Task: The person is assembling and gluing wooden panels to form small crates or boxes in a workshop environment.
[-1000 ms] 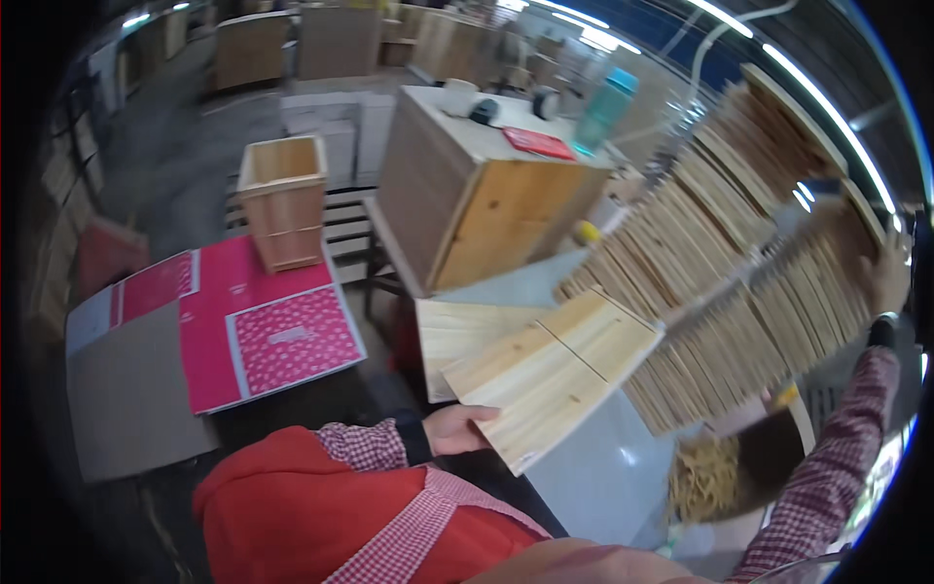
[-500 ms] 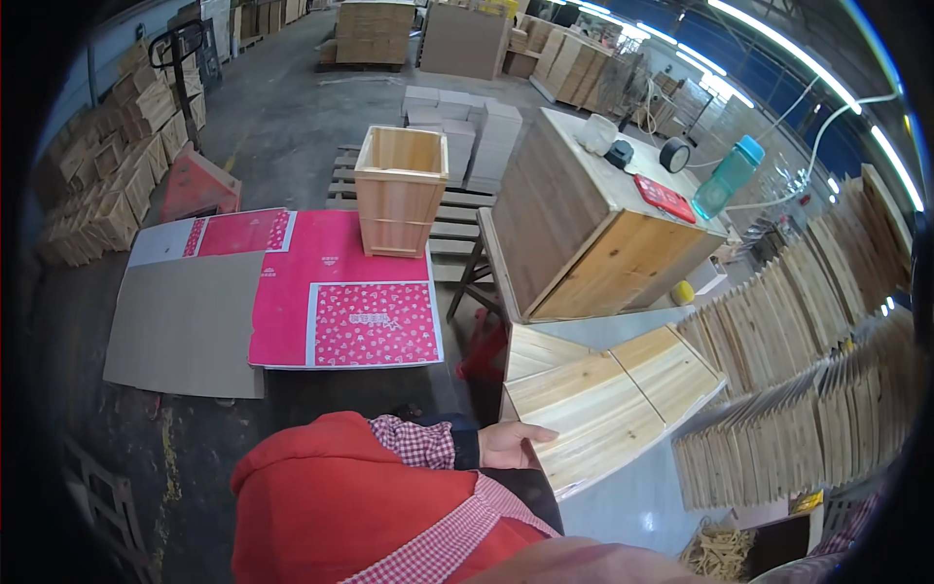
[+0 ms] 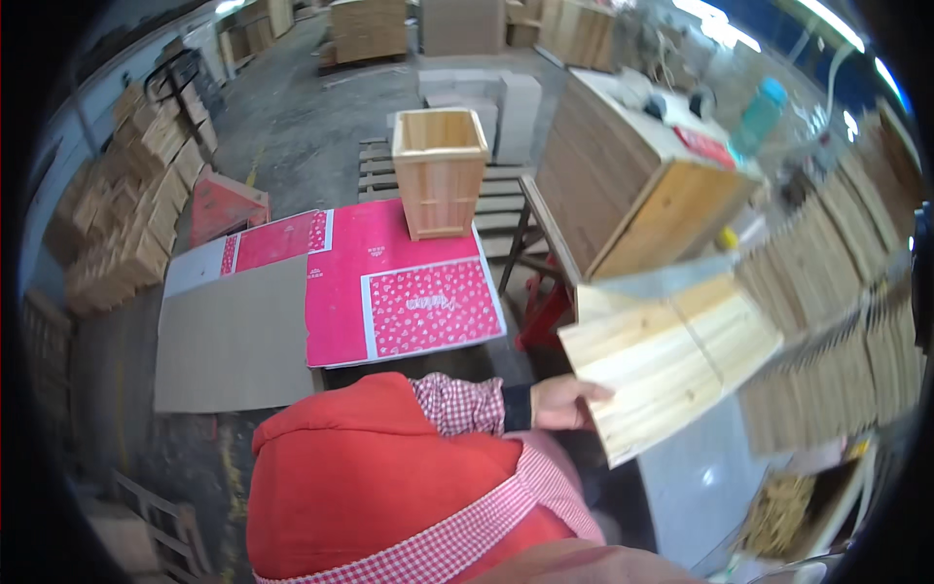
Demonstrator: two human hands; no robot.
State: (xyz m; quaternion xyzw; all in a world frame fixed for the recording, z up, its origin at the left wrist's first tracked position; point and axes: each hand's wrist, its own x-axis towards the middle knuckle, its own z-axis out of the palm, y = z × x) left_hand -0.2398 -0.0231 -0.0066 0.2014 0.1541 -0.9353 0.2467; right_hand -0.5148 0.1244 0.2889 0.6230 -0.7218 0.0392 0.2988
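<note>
My left hand [image 3: 564, 402] grips the near left edge of a pale wooden panel [image 3: 671, 360], thumb on top and fingers underneath. The panel is made of boards with a seam across it and lies tilted over the grey worktop [image 3: 702, 487]. Another pale wooden piece [image 3: 595, 302] shows from beneath its far left corner. My right hand cannot be made out; only an unclear bit shows at the lower right rim. Nearest that side is a box of thin tan strips [image 3: 778, 511].
Rows of thin wooden boards [image 3: 827, 292] stand along the right. Beyond the panel is a big wooden box [image 3: 623, 165] with a teal bottle [image 3: 759, 119] on top. To the left, a tapered wooden bin [image 3: 440, 185] stands on pink printed cardboard [image 3: 341, 282].
The view has swung, so the surroundings sit further right and partly higher. My left hand still holds the panel. The checkered sleeve at the lower right has left view.
</note>
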